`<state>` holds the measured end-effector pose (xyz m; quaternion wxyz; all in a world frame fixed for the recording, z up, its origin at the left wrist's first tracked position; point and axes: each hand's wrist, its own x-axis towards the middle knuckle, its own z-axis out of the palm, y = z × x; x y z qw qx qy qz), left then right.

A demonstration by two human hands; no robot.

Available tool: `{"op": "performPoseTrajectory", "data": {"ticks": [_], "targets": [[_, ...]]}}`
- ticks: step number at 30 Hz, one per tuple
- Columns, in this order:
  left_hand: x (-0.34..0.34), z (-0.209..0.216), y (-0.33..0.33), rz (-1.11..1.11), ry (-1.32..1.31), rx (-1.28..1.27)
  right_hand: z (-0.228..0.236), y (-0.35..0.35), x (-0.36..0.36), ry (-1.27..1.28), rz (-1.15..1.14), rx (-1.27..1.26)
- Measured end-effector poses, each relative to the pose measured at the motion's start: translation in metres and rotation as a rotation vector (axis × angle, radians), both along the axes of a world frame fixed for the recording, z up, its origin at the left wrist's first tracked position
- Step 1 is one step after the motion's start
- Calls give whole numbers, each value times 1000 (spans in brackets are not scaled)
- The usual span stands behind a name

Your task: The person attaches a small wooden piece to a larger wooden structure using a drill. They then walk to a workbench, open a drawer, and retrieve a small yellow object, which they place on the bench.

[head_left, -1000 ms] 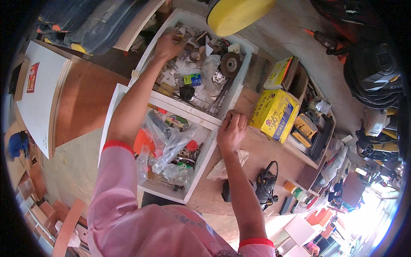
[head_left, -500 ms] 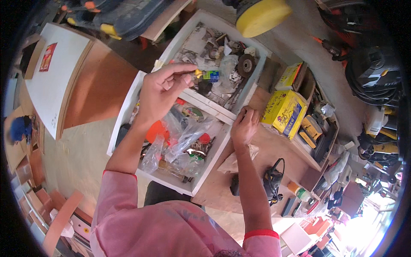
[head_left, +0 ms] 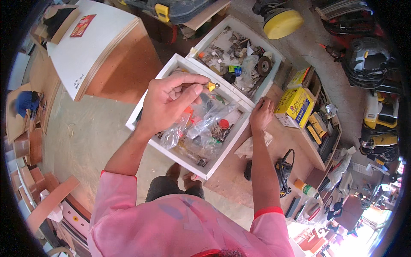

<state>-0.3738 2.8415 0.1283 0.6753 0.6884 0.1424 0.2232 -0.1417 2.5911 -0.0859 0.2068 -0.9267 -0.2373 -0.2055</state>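
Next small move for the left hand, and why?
I'd probably swing the left hand sideways, clear of the nearer drawer: it pinches a small yellow piece by the fingertips, and in this view that sits above a jumble of clear plastic bags, where a dropped piece could be hard to find.

A second ago the left hand (head_left: 167, 99) was down among the hardware in the far drawer (head_left: 257, 37); it has drawn back to 10 o'clock, pinching a small yellow piece (head_left: 211, 86) above the near drawer (head_left: 228, 144). The far drawer has swung from 12 to 1 o'clock, and bare legs (head_left: 173, 171) have appeared at 7.
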Motion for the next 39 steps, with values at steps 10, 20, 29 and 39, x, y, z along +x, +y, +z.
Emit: {"op": "performPoseTrajectory", "data": {"ticks": [10,20,29,39], "targets": [[-95,64,-50,-5,-48,137,31,-9,-52,432,-23,689],[-173,124,-152,-227,-7,261,220,-98,-321,1331,356,1448],[-215,163,-251,-483,-134,436,306,-196,-421,975,501,1326],[-221,190,-318,-739,-169,620,312,-266,-469,693,347,1207]]}}
